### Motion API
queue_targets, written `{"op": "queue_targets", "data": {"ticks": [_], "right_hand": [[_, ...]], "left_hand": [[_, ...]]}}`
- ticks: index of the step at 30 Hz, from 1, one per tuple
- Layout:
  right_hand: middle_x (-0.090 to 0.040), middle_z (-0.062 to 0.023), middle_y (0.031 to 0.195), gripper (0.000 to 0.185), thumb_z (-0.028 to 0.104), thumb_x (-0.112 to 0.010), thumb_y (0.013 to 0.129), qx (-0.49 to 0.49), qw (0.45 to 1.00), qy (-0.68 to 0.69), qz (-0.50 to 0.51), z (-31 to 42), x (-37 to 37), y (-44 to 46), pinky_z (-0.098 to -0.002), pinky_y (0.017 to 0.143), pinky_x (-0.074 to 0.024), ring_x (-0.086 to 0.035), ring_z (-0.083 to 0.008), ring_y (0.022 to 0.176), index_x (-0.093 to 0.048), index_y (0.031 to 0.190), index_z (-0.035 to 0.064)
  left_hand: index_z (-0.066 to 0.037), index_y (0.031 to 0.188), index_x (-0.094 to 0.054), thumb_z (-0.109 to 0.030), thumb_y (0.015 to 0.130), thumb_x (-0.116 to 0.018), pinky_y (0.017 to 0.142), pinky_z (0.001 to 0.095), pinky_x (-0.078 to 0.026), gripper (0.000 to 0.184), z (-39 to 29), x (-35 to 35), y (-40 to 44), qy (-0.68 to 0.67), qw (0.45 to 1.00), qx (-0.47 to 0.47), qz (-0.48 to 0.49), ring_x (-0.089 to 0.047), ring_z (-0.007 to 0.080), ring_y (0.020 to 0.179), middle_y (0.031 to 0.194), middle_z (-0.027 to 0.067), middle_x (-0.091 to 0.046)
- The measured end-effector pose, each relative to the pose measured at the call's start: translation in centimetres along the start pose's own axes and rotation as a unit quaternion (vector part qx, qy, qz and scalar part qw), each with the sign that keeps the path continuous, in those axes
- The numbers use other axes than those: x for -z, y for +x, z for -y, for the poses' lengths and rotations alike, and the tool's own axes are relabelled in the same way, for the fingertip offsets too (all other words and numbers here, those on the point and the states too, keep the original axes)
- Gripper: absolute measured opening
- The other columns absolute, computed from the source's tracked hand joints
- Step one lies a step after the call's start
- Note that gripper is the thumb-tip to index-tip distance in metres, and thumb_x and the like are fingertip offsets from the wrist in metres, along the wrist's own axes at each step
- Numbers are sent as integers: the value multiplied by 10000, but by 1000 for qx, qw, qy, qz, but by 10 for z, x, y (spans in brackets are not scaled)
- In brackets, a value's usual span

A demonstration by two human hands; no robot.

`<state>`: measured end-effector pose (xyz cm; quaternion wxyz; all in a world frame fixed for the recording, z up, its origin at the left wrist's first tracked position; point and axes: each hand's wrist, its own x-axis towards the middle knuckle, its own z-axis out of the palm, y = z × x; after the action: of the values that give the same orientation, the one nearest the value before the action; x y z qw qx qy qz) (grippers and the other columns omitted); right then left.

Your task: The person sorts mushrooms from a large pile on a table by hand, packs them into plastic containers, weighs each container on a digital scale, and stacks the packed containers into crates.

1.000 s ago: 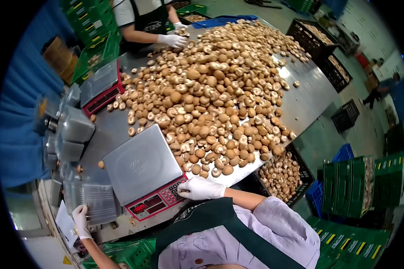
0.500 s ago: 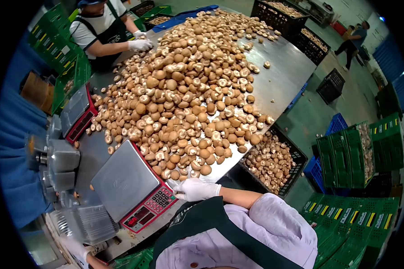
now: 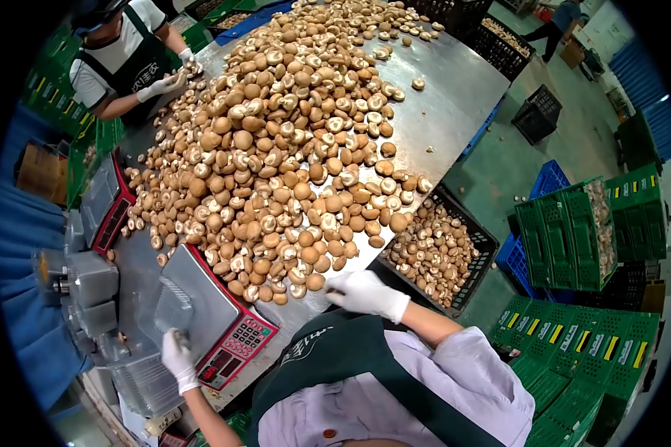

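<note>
A white glove covers my left hand, which grips the edge of a clear plastic tray over the grey pan of the red scale. Whether the tray touches the pan I cannot tell. My gloved right hand is at the table's near edge, just right of the closest mushrooms. Its fingers are loosely stretched, and I see nothing in them. A large heap of brown mushrooms covers the metal table.
Stacked clear trays stand left of the scale. A second scale sits farther back. A black crate of mushrooms is beside the table. Across the heap, a co-worker's gloved hand holds mushrooms. Green crates stand at right.
My left hand has come up from the tray stack to the scale with a clear tray. My right hand has moved right, away from the scale. The view has shifted.
</note>
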<state>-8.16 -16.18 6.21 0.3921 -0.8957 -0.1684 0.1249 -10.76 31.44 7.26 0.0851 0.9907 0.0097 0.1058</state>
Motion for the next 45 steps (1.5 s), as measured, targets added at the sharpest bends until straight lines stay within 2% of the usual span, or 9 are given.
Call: {"op": "queue_targets", "data": {"ticks": [6,10,19,22,25,27,30,34,45], "right_hand": [[-660,-70,845,205,182,-692,740,-180,946,-176,-206,-69,44,-23,-375,672,-512,-624,-268,758,-655,938,140],[-608,-93,1059,486,143,-732,672,-153,929,-280,-187,-118,57,-17,-370,720,-495,-570,-277,890,-578,1126,65],[-661,-85,951,351,129,-674,702,-116,942,-231,-214,-152,74,-5,-375,745,-519,-621,-283,853,-640,1051,120],[-647,-106,902,342,149,-698,713,-120,946,-200,-223,-146,92,7,-371,724,-517,-625,-289,836,-634,1046,106],[-654,-99,931,392,188,-716,723,-85,955,-119,-257,-128,100,28,-344,732,-518,-634,-263,833,-632,1097,104],[-659,-106,994,415,170,-741,721,-143,975,32,-164,-77,119,44,-333,780,-514,-637,-252,884,-633,1114,90],[-646,-126,1047,431,159,-731,737,66,993,57,-81,-70,96,55,-335,824,-499,-618,-256,929,-617,1145,84],[-642,-100,1055,401,147,-713,750,52,988,-34,-144,-96,89,78,-352,811,-496,-607,-279,932,-608,1131,82],[-528,-87,1251,238,218,-703,721,241,924,-284,-80,-133,73,146,-510,1015,-331,-472,-315,1169,-628,925,122]], "left_hand": [[-27,979,-617,-96,887,-549,762,349,-484,133,-34,15,12,-89,991,81,64,-620,293,814,891,143,-631],[17,927,-629,-93,896,-551,798,328,-480,138,-74,23,36,-105,986,107,67,-629,267,857,916,143,-645],[-4,955,-672,-21,870,-577,849,295,-481,129,-255,-28,93,-357,932,61,1,-636,189,920,965,89,-677],[-12,1130,-608,-185,944,-516,817,301,-508,270,-310,-53,102,-668,658,230,258,-631,186,942,1056,99,-648],[-39,1330,-432,-448,935,-482,922,394,-468,570,-330,-119,91,-773,421,206,429,-550,261,1135,1291,149,-523],[-62,1372,-384,-524,916,-472,969,447,-429,655,-348,-132,88,-798,318,237,453,-515,272,1183,1324,140,-500],[-103,1324,-436,-499,904,-528,893,430,-471,584,-362,-128,94,-832,241,285,411,-568,257,1078,1189,118,-570],[-65,1107,-590,-145,888,-570,652,313,-513,234,-336,-150,87,-796,345,438,237,-606,195,788,950,76,-632],[-76,1085,-604,-141,877,-560,649,307,-536,222,-295,-129,80,-773,416,460,132,-615,177,844,1010,40,-626]]}}
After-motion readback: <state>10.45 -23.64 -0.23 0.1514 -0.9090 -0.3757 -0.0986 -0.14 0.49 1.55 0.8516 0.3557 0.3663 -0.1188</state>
